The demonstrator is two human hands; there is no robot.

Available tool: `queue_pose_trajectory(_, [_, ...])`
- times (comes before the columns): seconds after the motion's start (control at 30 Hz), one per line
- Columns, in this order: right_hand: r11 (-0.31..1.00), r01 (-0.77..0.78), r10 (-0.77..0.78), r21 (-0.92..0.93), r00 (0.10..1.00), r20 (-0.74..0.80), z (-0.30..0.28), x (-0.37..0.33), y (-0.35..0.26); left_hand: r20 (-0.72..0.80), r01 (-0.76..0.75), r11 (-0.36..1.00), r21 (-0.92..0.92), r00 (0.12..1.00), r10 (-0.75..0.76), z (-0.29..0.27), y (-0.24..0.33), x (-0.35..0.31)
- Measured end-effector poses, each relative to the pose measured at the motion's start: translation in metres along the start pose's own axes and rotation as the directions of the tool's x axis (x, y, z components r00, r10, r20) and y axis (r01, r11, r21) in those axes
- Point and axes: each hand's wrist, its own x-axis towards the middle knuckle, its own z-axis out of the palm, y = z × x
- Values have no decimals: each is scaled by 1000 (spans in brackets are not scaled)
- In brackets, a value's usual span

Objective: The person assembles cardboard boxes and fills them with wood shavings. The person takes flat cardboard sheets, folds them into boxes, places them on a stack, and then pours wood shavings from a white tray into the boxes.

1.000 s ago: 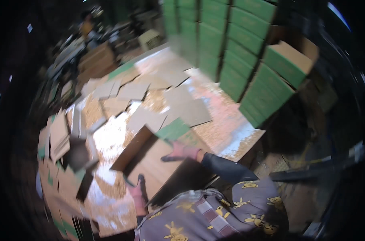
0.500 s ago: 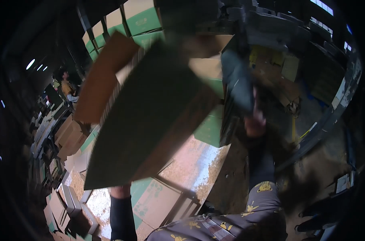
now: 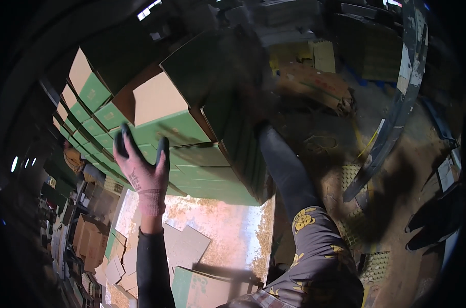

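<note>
My left hand [image 3: 147,177], in a pink knit glove with dark fingertips, is raised with its fingers spread and holds nothing. Just beyond it stands a stack of green and tan cardboard boxes [image 3: 199,159]. On top, a box [image 3: 161,100] shows a tan and green side and a dark green side. My right arm reaches along the right side of the stack, and my right hand [image 3: 254,105] is dark and blurred beside the boxes. Its fingers, and anything in them, cannot be made out.
Flat cardboard pieces [image 3: 187,246] and a folded green and tan carton [image 3: 207,287] lie on the worn, light surface before me. A curved metal post [image 3: 389,123] rises at right. Moulded trays [image 3: 374,267] lie on the floor. Another person [image 3: 75,158] is at far left.
The large cardboard piece that was before me over my left hand is gone from there. My left hand is now bare of it and spread. The view has swung right, and my right arm reaches farther forward.
</note>
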Motion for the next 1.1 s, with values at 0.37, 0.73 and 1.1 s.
queue_pose_trajectory(0.37, [681, 186, -648, 708, 603, 465, -30, -327, -128, 516, 85, 965, 248, 832, -206, -165, -100, -197])
queue_pose_trajectory(0.73, [860, -508, -123, 46, -119, 985, 94, -660, -76, -178, 816, -57, 575, 56, -982, -516, 0, -624])
queue_pose_trajectory(1.1, [927, -300, -229, 224, 20, 973, -37, -572, -268, 561, 459, 577, 675, 189, -806, -584, 5, -531])
